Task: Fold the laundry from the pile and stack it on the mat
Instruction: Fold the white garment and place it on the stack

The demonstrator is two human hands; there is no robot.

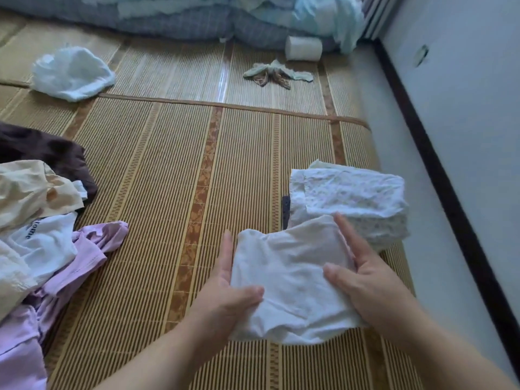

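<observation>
Both hands are gripping the folded white garment [289,280] at lower centre of frame. The left hand [225,294] is clamping its left edge w/ thumb on top. The right hand [368,282] is doing the same on the right edge, index finger lying along the side. The other fingers are going under the cloth, so can't see them. Garment's near edge seems to be resting on the mat [168,178]. Its far corner is overlapping the front of the folded stack [351,198] at mid-right; touching or hovering, can't tell.

Judging the step: fold looks done on this piece, and it's going onto the stack. Next move is calling for lift + shift up-right, squaring it on the lace-textured top layer w/o the fold springing open on release.

Left edge: the pile [42,235] is getting cut off by the frame, so qty left is unknown. Beige, white printed, lilac and dark brown pieces are showing. A dark thing [285,209] is poking out at the stack's left side, unidentifiable.

Upper frame: crumpled white cloth [73,73], small patterned scrap [277,74] (type unclear), white roll [304,47]. The blue bedding [168,21] is running off the top edge.
</observation>
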